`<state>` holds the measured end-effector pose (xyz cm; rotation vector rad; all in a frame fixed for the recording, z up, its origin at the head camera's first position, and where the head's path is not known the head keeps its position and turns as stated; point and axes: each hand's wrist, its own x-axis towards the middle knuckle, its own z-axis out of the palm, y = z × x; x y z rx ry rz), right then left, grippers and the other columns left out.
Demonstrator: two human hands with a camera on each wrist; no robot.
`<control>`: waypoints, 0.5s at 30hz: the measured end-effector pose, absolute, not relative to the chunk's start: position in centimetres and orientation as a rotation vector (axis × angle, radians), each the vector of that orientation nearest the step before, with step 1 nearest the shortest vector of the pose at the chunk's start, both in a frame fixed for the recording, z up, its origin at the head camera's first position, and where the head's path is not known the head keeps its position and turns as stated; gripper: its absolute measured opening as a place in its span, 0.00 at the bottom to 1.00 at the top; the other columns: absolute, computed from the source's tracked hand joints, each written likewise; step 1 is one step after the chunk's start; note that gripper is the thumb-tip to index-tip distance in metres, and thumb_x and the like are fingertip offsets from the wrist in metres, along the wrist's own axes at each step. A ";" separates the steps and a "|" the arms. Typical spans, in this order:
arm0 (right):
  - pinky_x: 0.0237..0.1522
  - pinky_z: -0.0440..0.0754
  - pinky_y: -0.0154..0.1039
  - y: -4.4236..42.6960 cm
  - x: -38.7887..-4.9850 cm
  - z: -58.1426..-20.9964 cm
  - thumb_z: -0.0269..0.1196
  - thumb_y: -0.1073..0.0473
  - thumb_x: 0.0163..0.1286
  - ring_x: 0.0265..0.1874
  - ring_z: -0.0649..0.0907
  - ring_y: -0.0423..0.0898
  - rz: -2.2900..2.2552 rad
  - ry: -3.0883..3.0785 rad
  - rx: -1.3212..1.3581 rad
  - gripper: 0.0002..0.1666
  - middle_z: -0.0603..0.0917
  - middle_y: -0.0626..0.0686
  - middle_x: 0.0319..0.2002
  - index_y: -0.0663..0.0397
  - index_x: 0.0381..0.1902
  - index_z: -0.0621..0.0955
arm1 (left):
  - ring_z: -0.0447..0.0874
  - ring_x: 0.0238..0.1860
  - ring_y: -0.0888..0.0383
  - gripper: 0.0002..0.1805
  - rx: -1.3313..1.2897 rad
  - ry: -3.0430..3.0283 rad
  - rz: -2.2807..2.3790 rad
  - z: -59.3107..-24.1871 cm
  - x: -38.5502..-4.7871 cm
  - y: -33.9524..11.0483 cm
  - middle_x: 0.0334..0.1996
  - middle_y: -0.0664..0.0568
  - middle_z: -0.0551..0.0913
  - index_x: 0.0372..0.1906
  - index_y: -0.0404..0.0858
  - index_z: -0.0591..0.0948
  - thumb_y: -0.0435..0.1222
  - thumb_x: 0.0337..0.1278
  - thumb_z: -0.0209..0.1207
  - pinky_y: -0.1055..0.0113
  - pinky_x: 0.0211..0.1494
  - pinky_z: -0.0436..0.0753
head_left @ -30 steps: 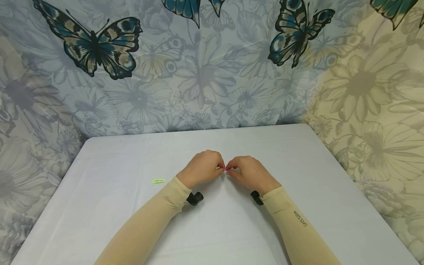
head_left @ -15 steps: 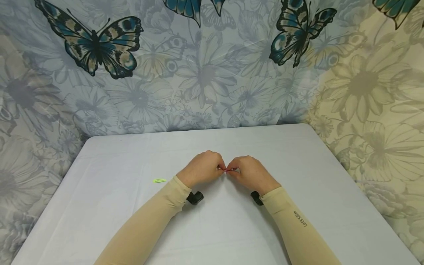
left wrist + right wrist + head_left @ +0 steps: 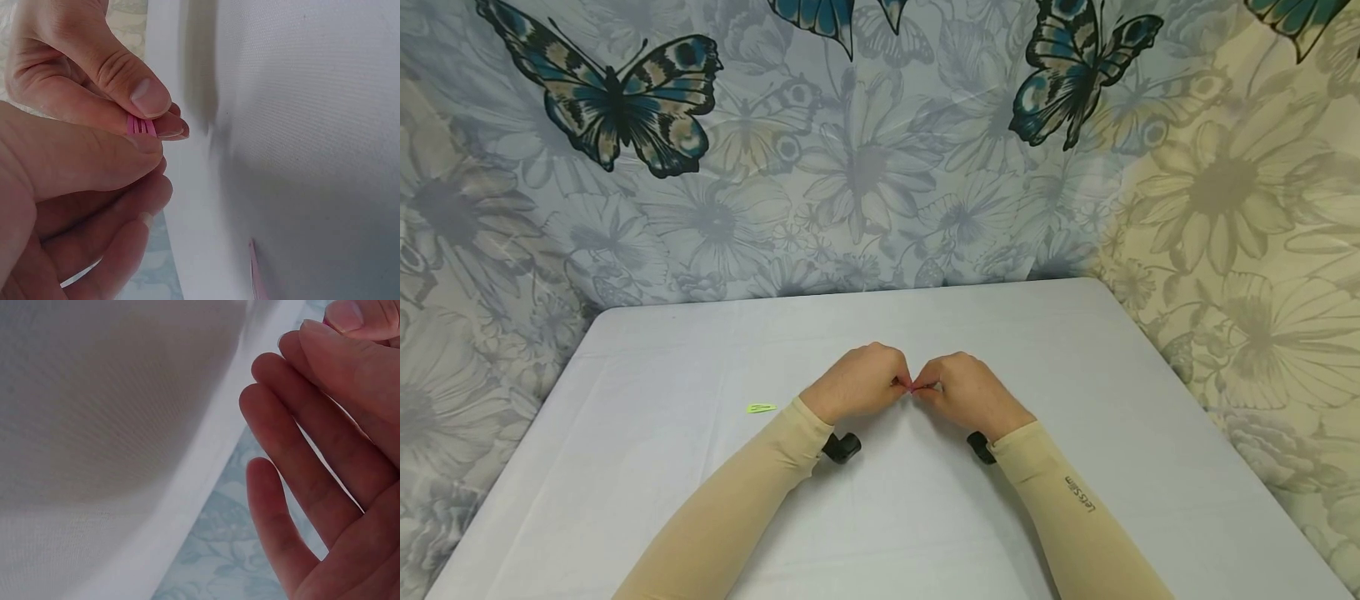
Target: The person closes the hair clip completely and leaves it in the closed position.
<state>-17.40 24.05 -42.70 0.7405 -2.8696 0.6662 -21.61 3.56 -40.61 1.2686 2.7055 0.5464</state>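
A small pink hair clip [image 3: 141,125] with slits shows between the two hands in the left wrist view. My left hand [image 3: 865,379] pinches one end between thumb and index finger. From the other side, the thumb and index finger of my right hand [image 3: 966,390] grip it too, and much of the clip is covered by fingertips. In the right wrist view the other right-hand fingers [image 3: 300,450] extend loosely. Part of another pink clip-like piece [image 3: 257,278] lies on the cloth at the bottom of the left wrist view.
A lime-green hair clip [image 3: 761,408] lies on the white-covered table [image 3: 880,517], left of my left forearm. Butterfly-and-flower fabric [image 3: 865,167] hangs behind and around the table. Dark wrist cameras [image 3: 842,448] sit under both wrists.
Both hands stay almost in place. The left hand has shifted very slightly down, and the fingertips have drawn a little closer together around the pink clip.
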 end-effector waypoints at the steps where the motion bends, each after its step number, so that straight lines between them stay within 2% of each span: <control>1: 0.49 0.90 0.45 24.0 -17.4 -42.7 0.75 0.63 0.68 0.43 0.93 0.45 0.660 -2.869 0.742 0.07 0.95 0.45 0.41 0.48 0.42 0.96 | 0.89 0.41 0.61 0.08 1.270 2.706 0.548 -40.6 -21.6 3.6 0.42 0.55 0.94 0.41 0.42 0.96 0.30 0.67 0.68 0.64 0.47 0.88; 15: 0.48 0.90 0.44 23.9 -17.2 -42.5 0.77 0.61 0.67 0.42 0.93 0.44 0.639 -2.869 0.774 0.06 0.95 0.44 0.40 0.46 0.41 0.96 | 0.90 0.42 0.62 0.08 1.316 2.682 0.534 -40.4 -21.6 3.3 0.42 0.56 0.94 0.41 0.45 0.96 0.31 0.68 0.69 0.65 0.46 0.89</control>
